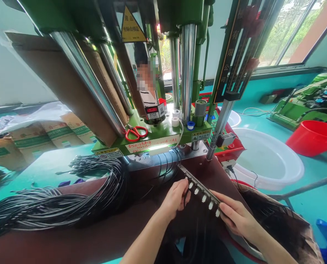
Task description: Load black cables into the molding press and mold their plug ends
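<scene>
A long metal bar (203,189) with several pale connectors along its lower side slants above the brown tabletop (149,216). My right hand (233,214) grips the bar's lower right end, thumb and fingers wrapped on it. My left hand (177,196) is closed near the upper left end, fingers pinched at the first connector; a piece of black cable shows by its fingers. Behind the bar, several thin black cables (166,165) hang at the front of the green press (111,146). A big bundle of black cables (56,209) lies to the left.
Red-handled scissors (136,134), a white tape roll (175,121) and a blue roll (190,125) rest on the press. White tubs (270,157) and a red bucket (314,137) stand at right. Cardboard boxes (53,135) are at left. A sack of black scraps (278,223) sits beside my right arm.
</scene>
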The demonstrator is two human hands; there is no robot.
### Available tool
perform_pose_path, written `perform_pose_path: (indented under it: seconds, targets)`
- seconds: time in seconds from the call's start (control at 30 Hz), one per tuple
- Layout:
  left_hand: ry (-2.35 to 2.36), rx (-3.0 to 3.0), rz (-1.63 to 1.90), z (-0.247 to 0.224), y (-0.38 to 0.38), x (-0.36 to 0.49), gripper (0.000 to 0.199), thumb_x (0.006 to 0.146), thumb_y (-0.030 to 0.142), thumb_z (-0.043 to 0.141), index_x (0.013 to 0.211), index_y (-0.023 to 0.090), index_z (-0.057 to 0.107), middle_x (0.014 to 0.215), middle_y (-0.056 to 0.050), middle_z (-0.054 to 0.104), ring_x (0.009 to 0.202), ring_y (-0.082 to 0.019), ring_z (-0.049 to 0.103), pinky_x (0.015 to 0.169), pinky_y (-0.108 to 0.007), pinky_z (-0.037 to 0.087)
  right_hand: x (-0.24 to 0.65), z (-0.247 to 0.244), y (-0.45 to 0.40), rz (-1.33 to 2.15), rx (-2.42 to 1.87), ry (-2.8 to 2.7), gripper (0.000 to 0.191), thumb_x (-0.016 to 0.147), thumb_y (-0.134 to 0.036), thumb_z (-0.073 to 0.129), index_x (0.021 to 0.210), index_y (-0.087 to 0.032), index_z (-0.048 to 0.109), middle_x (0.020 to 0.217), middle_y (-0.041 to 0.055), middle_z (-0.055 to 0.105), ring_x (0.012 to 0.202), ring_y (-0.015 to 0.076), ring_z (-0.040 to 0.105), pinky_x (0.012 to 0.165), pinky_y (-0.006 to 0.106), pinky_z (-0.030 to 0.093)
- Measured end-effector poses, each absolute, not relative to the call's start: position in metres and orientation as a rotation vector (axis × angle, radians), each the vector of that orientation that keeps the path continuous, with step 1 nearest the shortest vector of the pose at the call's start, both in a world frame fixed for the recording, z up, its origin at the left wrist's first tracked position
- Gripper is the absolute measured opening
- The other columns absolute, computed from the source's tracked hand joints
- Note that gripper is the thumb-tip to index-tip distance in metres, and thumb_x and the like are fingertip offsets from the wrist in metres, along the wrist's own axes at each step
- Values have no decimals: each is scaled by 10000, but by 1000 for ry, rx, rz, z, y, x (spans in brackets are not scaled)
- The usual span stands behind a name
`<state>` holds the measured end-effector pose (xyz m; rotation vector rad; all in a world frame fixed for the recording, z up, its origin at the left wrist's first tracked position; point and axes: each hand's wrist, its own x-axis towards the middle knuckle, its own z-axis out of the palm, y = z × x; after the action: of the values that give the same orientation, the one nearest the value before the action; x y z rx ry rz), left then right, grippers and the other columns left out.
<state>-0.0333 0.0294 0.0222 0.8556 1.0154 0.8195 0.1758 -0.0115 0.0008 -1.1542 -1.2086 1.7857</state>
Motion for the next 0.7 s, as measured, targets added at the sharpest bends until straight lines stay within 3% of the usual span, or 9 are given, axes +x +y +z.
perform_pose_path:
  seconds: [0.27,0.53,0.63,0.7]
  targets:
    - [836,752,649,22,37,-46,412,766,520,455,548,208,297,361,116,196,298,-14,98,328,-171,28,181,-9,-13,1763,-1160,-1347,570,861,-463,456,1334,-159,359,503,-91,263,403,56,210,364,208,128]
    - [898,843,685,18,44,-43,445,751,565,460,541,209,296,356,120,183,290,-14,103,326,-175,41,175,-2,-16,1702,-1181,-1426,552,871,-464,433,1327,-164,355,535,-86,254,441,63,230,398,216,155]
    - [1012,869,722,15,47,-38,464,751,631,397,584,200,359,380,110,243,291,-15,126,320,-165,63,172,-2,-12,1720,-1217,-1299,554,848,-482,457,1290,-155,382,537,-90,267,424,54,207,370,206,123]
    - [1135,972,779,17,44,-39,480,767,642,342,689,183,458,427,86,338,299,-30,221,310,-159,133,173,-2,-7,1728,-1265,-1222,575,814,-521,475,1243,-147,399,514,-104,261,393,48,184,342,198,91]
